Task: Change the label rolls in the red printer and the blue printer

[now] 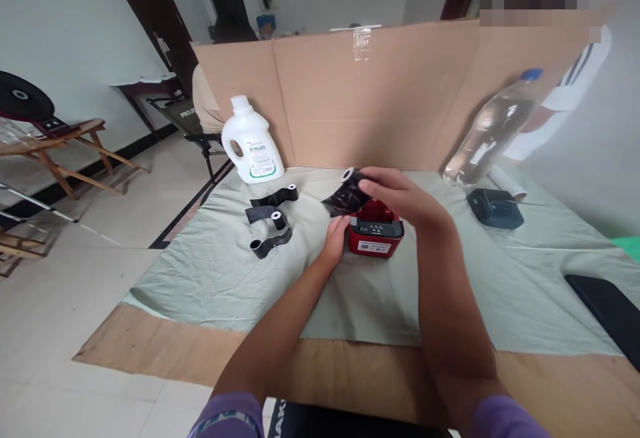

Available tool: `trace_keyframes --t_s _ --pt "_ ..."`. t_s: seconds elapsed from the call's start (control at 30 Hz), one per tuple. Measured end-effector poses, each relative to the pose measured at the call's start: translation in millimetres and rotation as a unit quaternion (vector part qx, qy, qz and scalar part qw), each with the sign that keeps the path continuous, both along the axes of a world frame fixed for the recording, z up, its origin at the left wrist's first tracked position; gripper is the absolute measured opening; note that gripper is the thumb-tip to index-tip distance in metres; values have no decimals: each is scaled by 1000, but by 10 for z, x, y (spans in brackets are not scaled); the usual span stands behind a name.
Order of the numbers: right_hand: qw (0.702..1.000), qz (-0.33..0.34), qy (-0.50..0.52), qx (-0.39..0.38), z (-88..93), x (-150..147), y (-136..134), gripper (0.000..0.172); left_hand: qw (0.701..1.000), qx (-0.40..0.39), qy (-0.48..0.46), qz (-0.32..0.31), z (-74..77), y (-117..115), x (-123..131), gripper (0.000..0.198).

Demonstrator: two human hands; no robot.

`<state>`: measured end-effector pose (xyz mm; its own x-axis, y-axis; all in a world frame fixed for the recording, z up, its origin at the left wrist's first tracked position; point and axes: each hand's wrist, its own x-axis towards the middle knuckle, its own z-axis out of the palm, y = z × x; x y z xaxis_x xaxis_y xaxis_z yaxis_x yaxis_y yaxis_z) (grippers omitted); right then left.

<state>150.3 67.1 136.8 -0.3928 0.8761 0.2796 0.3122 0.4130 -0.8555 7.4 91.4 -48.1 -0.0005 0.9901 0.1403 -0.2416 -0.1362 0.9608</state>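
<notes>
My right hand [393, 191] is closed on a roll of black ribbon [346, 197] with a white core, its loose end hanging down to the left. It is held above a small red label printer [376, 246] whose lid looks raised, though the hand and ribbon partly hide the inside. My left hand [336, 238] grips the printer's left side, with some of its fingers hidden. Left of it on the cloth lie three more dark ribbon rolls: one at the back [275, 197], one in the middle [265, 216] and one in front [271, 243].
A white jug [254, 148] stands at the back left before a cardboard screen [360, 105]. At right, a large clear bottle [493, 131] leans near a dark box [495, 209]. A black phone-like slab [606, 308] lies at the right edge. Someone's sleeve [580, 85] shows behind.
</notes>
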Motion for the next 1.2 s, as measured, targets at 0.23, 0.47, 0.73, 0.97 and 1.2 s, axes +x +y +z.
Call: trace_keyframes --t_s 0.23,0.47,0.73,0.97,1.2 --pt "998 -43 -35 -17 37 570 -19 40 999 39 -16 -11 -24 7 10 44" --pt "953 -59 -275 -112 -470 462 473 22 971 197 128 31 30 -111 -60 47" --pt "903 -126 -406 -65 -742 252 646 25 920 281 267 68 93 -227 -107 47" --pt "866 -147 -474 -53 -803 23 627 26 900 329 283 52 43 -186 -119 42" --pt "958 -151 -203 -133 -622 492 559 20 875 378 301 42 49 -183 -120 38"
